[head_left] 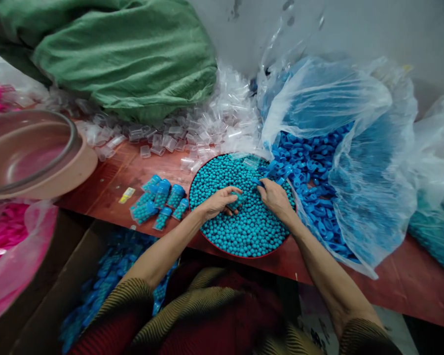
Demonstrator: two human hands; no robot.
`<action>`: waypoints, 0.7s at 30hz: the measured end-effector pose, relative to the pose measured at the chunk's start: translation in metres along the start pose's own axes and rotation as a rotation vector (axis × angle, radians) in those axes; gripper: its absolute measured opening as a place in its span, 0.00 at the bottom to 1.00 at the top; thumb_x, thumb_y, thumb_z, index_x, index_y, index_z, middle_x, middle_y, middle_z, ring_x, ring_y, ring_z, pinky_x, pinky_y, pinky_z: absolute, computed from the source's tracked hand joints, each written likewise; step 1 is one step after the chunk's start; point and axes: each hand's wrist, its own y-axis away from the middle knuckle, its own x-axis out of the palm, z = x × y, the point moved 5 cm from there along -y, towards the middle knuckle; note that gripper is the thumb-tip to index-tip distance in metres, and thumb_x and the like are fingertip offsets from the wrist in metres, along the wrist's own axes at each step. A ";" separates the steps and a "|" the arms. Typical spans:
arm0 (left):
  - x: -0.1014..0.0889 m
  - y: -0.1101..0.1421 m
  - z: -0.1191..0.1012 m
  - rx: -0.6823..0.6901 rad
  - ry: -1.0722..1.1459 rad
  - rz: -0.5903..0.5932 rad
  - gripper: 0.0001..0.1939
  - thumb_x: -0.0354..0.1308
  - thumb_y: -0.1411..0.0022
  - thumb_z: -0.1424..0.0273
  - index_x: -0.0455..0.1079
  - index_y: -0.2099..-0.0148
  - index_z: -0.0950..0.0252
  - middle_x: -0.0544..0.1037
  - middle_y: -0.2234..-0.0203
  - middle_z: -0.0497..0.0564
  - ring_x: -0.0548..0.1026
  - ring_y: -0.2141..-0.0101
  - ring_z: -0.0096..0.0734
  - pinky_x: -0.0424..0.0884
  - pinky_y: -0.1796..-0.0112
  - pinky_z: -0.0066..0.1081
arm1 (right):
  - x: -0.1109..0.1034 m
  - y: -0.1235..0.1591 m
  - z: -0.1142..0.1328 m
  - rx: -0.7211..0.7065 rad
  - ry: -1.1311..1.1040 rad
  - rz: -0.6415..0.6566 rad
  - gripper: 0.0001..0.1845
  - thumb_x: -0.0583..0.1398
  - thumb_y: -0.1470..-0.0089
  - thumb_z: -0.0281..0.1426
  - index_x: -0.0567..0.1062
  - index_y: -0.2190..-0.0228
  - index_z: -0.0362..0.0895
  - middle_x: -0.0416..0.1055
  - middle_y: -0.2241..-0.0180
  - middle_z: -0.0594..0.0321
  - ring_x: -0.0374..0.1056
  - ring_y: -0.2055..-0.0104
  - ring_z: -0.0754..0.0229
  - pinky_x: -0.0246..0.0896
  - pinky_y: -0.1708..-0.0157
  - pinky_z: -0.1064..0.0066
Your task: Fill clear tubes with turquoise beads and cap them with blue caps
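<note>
A round red-rimmed tray (244,256) is full of small teal balls (244,231). Above its middle, my left hand (220,201) is curled around a small clear container (237,199) that seems to hold teal balls; my fingers partly hide it. To its right, my right hand (276,198) pinches a blue plastic cap (259,182) over the tray. Several filled containers with blue caps (162,193) lie on the red table left of the tray. Blue caps (307,158) spill from a translucent bag (373,197) on the right.
Clear empty containers (207,128) are heaped behind the tray, below a green cloth sack (133,54). Basins (74,167) stand at left, above a bag of pink pieces (7,231). Under the table edge, a box holds filled blue-capped containers (103,281).
</note>
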 end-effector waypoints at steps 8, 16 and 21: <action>0.007 0.001 -0.001 0.134 0.055 -0.070 0.24 0.63 0.49 0.60 0.63 0.53 0.66 0.70 0.71 0.45 0.71 0.80 0.20 0.67 0.81 0.20 | -0.003 0.022 0.037 -0.219 -0.433 -0.050 0.17 0.53 0.43 0.31 0.72 0.53 0.45 0.74 0.60 0.57 0.69 0.57 0.56 0.65 0.55 0.63; 0.006 0.003 0.001 0.102 0.065 -0.182 0.22 0.59 0.45 0.66 0.62 0.49 0.67 0.69 0.74 0.44 0.70 0.82 0.21 0.67 0.83 0.22 | 0.005 0.034 0.037 -0.251 -0.421 -0.118 0.17 0.49 0.40 0.30 0.75 0.56 0.46 0.73 0.64 0.57 0.70 0.61 0.58 0.67 0.60 0.66; 0.011 0.004 -0.002 0.173 0.048 -0.204 0.27 0.60 0.46 0.64 0.61 0.45 0.66 0.69 0.73 0.45 0.69 0.80 0.20 0.66 0.82 0.21 | -0.003 0.032 0.037 -0.061 -0.587 -0.172 0.11 0.55 0.44 0.31 0.77 0.62 0.46 0.76 0.65 0.60 0.72 0.63 0.58 0.67 0.60 0.65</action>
